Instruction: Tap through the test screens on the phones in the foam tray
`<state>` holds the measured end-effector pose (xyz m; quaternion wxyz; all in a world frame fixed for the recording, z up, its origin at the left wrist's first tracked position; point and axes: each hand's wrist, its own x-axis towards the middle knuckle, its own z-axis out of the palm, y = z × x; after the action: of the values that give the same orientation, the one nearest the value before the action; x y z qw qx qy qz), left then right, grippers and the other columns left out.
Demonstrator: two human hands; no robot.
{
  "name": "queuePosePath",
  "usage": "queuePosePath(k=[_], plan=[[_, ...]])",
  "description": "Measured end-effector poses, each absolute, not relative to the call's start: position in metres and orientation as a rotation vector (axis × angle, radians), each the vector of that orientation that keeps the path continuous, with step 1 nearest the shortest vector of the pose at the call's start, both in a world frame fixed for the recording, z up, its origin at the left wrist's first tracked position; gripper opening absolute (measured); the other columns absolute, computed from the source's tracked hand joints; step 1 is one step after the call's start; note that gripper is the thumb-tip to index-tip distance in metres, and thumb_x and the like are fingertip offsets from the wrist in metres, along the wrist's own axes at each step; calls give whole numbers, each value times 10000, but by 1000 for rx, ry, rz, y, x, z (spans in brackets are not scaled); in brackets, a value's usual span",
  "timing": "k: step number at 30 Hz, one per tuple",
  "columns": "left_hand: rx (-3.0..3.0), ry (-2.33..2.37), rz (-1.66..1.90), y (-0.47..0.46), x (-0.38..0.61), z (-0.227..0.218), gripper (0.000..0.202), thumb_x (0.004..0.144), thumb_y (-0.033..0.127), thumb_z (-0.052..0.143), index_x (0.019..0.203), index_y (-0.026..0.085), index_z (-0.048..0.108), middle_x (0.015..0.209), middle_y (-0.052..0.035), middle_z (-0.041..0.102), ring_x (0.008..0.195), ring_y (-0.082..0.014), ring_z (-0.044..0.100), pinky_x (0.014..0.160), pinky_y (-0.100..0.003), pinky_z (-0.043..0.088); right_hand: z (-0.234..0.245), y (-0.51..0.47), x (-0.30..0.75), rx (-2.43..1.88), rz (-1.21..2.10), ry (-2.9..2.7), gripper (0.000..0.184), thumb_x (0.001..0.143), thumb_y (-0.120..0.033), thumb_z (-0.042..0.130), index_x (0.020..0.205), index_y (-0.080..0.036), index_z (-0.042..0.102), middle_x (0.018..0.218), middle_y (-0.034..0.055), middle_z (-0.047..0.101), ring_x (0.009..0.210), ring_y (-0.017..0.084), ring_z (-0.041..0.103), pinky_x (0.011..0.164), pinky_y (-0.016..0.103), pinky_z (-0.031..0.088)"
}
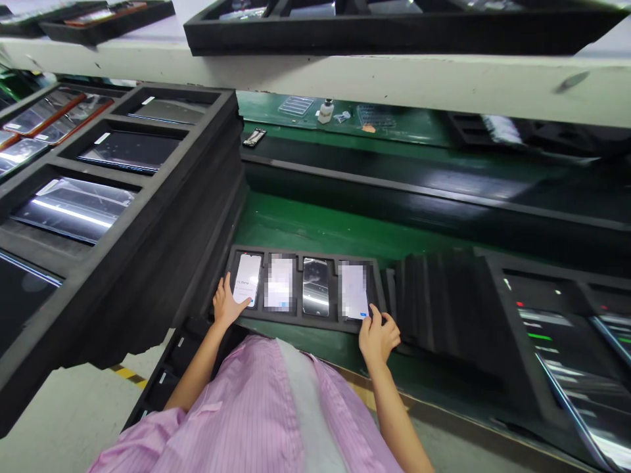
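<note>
A black foam tray (298, 318) with several smartphones in its slots lies in front of me on the green bench. My left hand (228, 303) is at its left end, fingers spread, with the thumb on the lower screen of the leftmost lit phone (248, 279). At the right end, my right hand (378, 334) has its fingers apart, touching the lower right corner of another lit phone (353, 289). Between these two lie a lit phone (280, 282) with a blurred-out screen and a dark-screened phone (315, 287). Neither hand grips anything.
Tall stacks of black foam trays stand at left (197, 177) and right (434, 295), with phones in the top ones. A dark conveyor belt (394, 171) runs behind. Overhead, a white shelf (345, 79) bears more trays. A small white bottle (325, 111) stands beyond the belt.
</note>
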<state>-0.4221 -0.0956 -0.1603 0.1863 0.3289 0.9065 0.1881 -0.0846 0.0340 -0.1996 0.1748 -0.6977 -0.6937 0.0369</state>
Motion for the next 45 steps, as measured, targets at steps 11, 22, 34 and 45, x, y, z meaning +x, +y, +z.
queuePosePath(k=[11,22,34,45], plan=[[880,2338,874,-104,-443,-176,818,680,206,609,1382,190,190,1394,-146,338,1307,-278,318,1055,-430,289,-188,-12,-178,-1049,335,-2676,343,873,-248,383,1129,-291,607,1155,84,516,1103,217,407,976,413,274],[888,2385,837,-104,-440,-173,771,694,182,588,1371,174,219,1387,-150,353,1287,-282,349,1042,-438,316,-186,-8,-187,-1061,306,-2671,347,902,-279,347,1159,-270,580,1227,98,491,1161,222,383,994,423,254],[940,2477,769,-101,-436,-174,676,747,216,549,1359,184,264,1361,-149,384,1247,-307,394,1002,-471,364,-204,8,-89,-1886,-13,-2094,406,895,-299,279,1143,-132,554,1171,181,468,1092,265,381,905,436,304],[882,2471,721,-98,-431,-164,668,735,156,531,1352,156,275,1396,-150,354,1272,-291,369,1019,-449,356,-200,3,-121,-1668,60,-2252,377,900,-292,309,1109,-138,582,1182,167,462,1115,259,371,938,433,303]])
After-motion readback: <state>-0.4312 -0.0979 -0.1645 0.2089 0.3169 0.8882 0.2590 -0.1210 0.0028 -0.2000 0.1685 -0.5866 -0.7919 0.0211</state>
